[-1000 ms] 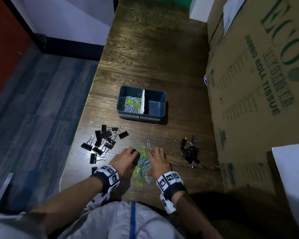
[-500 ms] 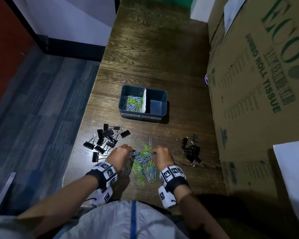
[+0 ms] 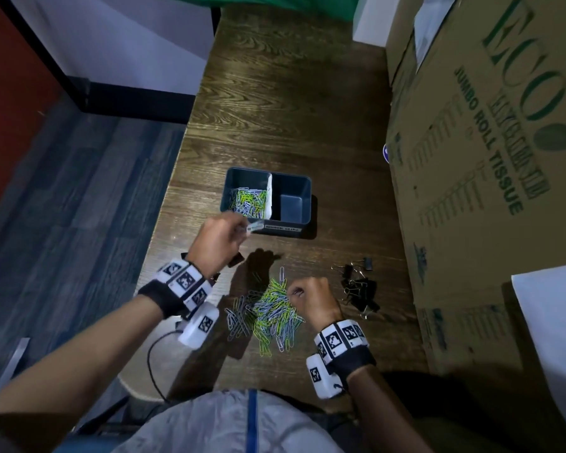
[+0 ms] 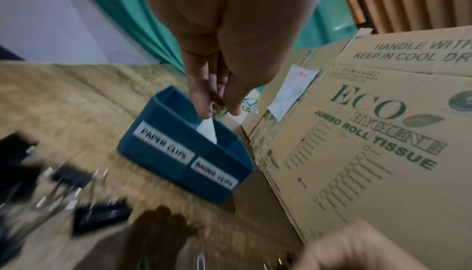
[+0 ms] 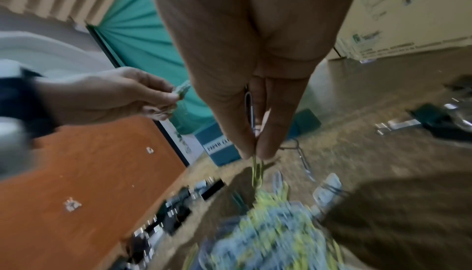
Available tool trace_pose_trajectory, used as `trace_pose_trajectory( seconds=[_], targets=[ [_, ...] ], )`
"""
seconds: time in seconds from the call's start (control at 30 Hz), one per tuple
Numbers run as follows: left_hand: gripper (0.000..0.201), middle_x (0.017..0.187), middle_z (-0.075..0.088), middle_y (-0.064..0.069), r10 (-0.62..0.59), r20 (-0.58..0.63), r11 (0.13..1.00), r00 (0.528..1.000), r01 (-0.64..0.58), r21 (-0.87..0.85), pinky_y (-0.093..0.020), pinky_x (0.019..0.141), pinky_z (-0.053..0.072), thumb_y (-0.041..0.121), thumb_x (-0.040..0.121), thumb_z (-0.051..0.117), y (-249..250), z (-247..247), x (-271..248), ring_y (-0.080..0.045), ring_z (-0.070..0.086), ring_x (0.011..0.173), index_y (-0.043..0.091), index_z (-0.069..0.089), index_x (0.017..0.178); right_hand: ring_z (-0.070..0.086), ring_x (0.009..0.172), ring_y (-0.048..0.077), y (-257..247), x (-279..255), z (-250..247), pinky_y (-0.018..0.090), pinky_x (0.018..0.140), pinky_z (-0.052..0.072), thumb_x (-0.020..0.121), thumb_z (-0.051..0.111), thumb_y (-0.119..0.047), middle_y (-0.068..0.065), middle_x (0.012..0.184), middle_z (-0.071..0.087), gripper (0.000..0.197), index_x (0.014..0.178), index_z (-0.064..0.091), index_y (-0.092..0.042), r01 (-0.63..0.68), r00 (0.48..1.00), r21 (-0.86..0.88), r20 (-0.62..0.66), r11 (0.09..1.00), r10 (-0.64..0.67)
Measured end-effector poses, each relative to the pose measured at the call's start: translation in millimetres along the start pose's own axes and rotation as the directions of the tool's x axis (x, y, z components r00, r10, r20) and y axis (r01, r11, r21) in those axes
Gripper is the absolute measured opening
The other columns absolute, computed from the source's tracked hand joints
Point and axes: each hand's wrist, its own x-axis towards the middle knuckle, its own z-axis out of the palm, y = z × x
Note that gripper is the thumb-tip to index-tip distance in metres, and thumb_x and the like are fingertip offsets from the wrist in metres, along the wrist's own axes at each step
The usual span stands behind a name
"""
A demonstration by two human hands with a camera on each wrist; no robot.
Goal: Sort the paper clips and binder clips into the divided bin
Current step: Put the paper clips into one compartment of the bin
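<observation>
A dark blue divided bin (image 3: 294, 227) stands mid-table; its left compartment holds green and grey paper clips (image 3: 247, 201), its right compartment looks bare. My left hand (image 3: 218, 235) hovers at the bin's front left corner and pinches a few paper clips (image 4: 217, 109). A heap of paper clips (image 3: 268, 310) lies on the table near me. My right hand (image 3: 311, 297) sits at the heap's right edge, pinching paper clips (image 5: 256, 171) between thumb and fingers. Black binder clips (image 3: 358, 287) lie right of the heap; more binder clips (image 4: 84, 199) lie left, mostly hidden behind my left wrist in the head view.
A big cardboard box (image 3: 490, 178) walls off the table's right side, close to the bin and the right binder clips. The table's left edge (image 3: 174, 178) drops to a grey floor. The far half of the wooden table (image 3: 285, 93) lies beyond the bin.
Both hands closed on clips from the heap. My left hand then rose and moved forward to the bin's front left corner with clips; my right hand stays at the heap.
</observation>
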Motion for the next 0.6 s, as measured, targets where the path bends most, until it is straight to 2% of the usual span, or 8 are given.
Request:
trace_pose_trajectory(
  seconds=[0.1,0.2,0.27,0.33,0.43,0.5,0.6],
  targets=[
    [0.014,0.091,0.066,-0.002,0.030,-0.054,0.999,0.998,-0.028,0.027,-0.026,0.071,0.053,0.016,0.088,0.068,6.5,-13.9,36.3,-0.014,0.062,0.079,0.011,0.068,0.101,0.070,0.078,0.014,-8.9,-2.2,-13.3,0.033,0.078,0.059,0.088,0.069,-0.002,0.002,0.084,0.077,0.015,0.085,0.079,-0.013,0.056,0.998,0.037,-0.039,0.998,-0.055],
    [0.015,0.089,0.068,-0.004,-0.010,-0.056,1.000,0.998,0.011,0.019,-0.023,0.071,0.051,0.017,0.087,0.070,4.7,-19.3,69.7,-0.016,0.063,0.079,0.010,0.068,0.100,0.069,0.078,0.011,-23.5,-3.1,-31.1,0.029,0.076,0.059,0.087,0.071,-0.005,-0.001,0.085,0.076,0.012,0.086,0.079,-0.015,0.104,0.990,0.083,-0.106,0.991,-0.095],
    [0.025,0.090,0.069,-0.006,-0.060,-0.027,0.998,0.998,0.060,0.001,-0.027,0.075,0.054,0.017,0.085,0.073,1.0,-18.3,81.5,-0.017,0.064,0.081,0.008,0.067,0.107,0.069,0.080,0.012,-36.7,0.1,-43.1,0.028,0.079,0.059,0.089,0.071,-0.007,0.001,0.088,0.076,0.010,0.088,0.078,-0.013,0.128,0.985,0.077,-0.127,0.989,-0.117],
    [0.031,0.091,0.069,-0.006,-0.093,-0.022,0.996,0.995,0.093,-0.014,-0.031,0.076,0.056,0.015,0.084,0.074,-6.7,-13.2,80.6,-0.018,0.064,0.080,0.009,0.065,0.113,0.069,0.082,0.013,-51.8,6.9,-56.2,0.028,0.081,0.058,0.089,0.070,-0.005,0.003,0.089,0.075,0.009,0.089,0.078,-0.011,0.172,0.976,0.074,-0.145,0.982,-0.160],
    [0.018,0.088,0.069,-0.003,-0.068,-0.057,0.995,0.996,0.072,0.070,-0.033,0.072,0.056,0.008,0.087,0.066,-17.2,3.1,54.6,-0.018,0.064,0.075,0.014,0.067,0.104,0.068,0.081,0.011,-74.7,28.2,-77.3,0.025,0.081,0.057,0.085,0.072,-0.002,0.001,0.086,0.076,0.012,0.085,0.079,-0.012,0.239,0.948,0.093,-0.237,0.967,-0.212],
    [0.015,0.085,0.069,-0.006,-0.021,-0.006,0.988,1.000,0.022,0.152,-0.034,0.066,0.054,0.004,0.084,0.062,-26.0,18.5,29.2,-0.024,0.064,0.073,0.015,0.067,0.094,0.067,0.078,0.009,-91.7,46.2,-88.8,0.025,0.078,0.056,0.082,0.073,-0.002,0.000,0.081,0.076,0.014,0.080,0.080,-0.014,0.277,0.929,0.108,-0.285,0.955,-0.237],
    [0.017,0.092,0.067,-0.005,-0.081,0.218,0.974,0.973,0.031,0.222,-0.027,0.063,0.040,0.010,0.081,0.067,-39.1,44.8,-5.0,-0.023,0.061,0.077,0.018,0.064,0.096,0.067,0.077,0.010,-117.6,75.8,-100.1,0.027,0.076,0.056,0.082,0.073,-0.002,0.000,0.080,0.075,0.014,0.078,0.080,-0.014,0.311,0.911,0.117,-0.318,0.943,-0.261]
  ],
)
